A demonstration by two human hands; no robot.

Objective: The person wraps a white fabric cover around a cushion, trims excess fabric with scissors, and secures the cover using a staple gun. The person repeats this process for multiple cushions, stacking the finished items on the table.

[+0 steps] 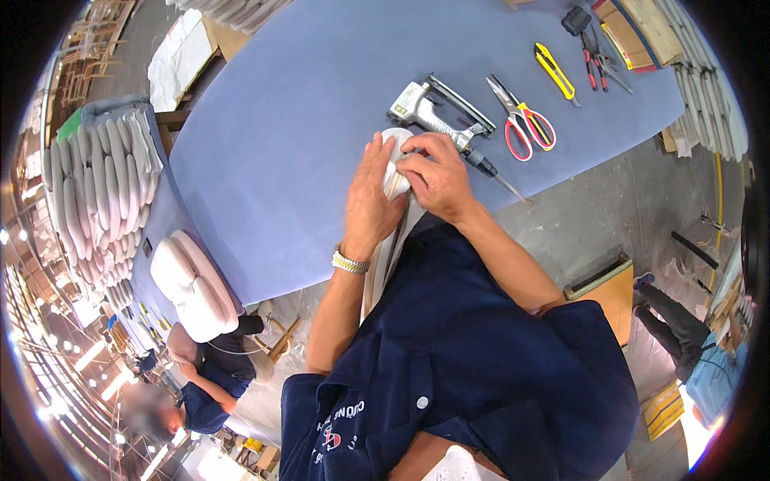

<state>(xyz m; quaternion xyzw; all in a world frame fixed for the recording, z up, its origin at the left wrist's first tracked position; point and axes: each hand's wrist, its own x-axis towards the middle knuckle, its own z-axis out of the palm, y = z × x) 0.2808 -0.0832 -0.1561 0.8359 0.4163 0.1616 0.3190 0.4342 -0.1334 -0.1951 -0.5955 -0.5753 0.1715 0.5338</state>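
A long, narrow piece with a pale padded end (396, 138) stands edge-up at the near edge of the table, its lower part running down against my body. My left hand (370, 199) lies along its left side with the fingers straight and the thumb across it, steadying it. On the right side, my right hand (439, 175) has bent fingers pinching the pale covering near the end. What sits between those fingertips is hidden. Just beyond my hands lies a silver staple gun (439, 112), with its hose running off to the right.
Scissors (525, 128), a yellow utility knife (556, 74) and red-handled pliers (593, 68) lie on the blue table (281, 120). Stacked pale cushions (104, 184) stand at left, with a single cushion (192, 280) nearer. Co-workers (212, 385) are at lower left and far right.
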